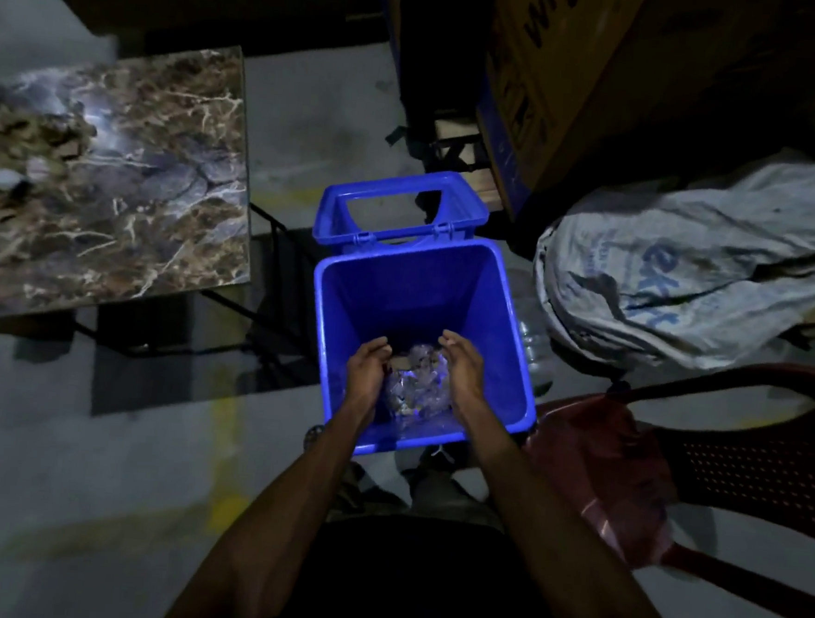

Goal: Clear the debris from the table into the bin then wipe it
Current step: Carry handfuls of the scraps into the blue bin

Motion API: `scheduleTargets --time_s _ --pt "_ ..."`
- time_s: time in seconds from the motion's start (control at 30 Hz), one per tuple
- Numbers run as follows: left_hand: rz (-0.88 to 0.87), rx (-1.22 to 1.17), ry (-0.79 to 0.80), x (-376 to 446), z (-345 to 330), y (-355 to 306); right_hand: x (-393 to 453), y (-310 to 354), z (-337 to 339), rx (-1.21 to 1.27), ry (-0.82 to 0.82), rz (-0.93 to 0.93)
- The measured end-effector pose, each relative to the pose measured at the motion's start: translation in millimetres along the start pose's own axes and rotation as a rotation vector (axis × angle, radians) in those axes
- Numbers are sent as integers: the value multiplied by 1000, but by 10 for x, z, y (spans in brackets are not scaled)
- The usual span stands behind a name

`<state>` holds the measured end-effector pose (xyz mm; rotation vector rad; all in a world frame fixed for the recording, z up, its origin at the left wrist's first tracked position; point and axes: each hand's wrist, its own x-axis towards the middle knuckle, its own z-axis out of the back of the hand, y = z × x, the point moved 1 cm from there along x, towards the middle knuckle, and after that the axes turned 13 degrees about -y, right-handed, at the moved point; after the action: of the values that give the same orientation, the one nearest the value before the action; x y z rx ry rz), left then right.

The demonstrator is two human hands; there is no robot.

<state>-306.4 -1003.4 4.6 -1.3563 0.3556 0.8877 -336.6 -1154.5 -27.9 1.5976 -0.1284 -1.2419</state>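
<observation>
dumping step: left hand (367,368) and right hand (461,373) cupped over blue bin (416,290), fingers loosely spread, clear debris (417,386) below. next, probably back left to counter (115,182).

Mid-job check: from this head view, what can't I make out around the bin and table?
- Head view: bin bottom, hidden by both hands and dim light.
- Whether left hand or right hand touches the clear plastic.
- Table: left part cut off by the edge; debris there blurred.
</observation>
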Motion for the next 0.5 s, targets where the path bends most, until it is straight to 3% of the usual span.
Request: scheduleTargets --time_s 0.2,0.5 --pt "8 -117 -22 -97 317 -30 -299 -12 -102 17 91 15" --pt "-46 -321 72 -105 1193 -60 -1173 -204 -761 -123 292 156"
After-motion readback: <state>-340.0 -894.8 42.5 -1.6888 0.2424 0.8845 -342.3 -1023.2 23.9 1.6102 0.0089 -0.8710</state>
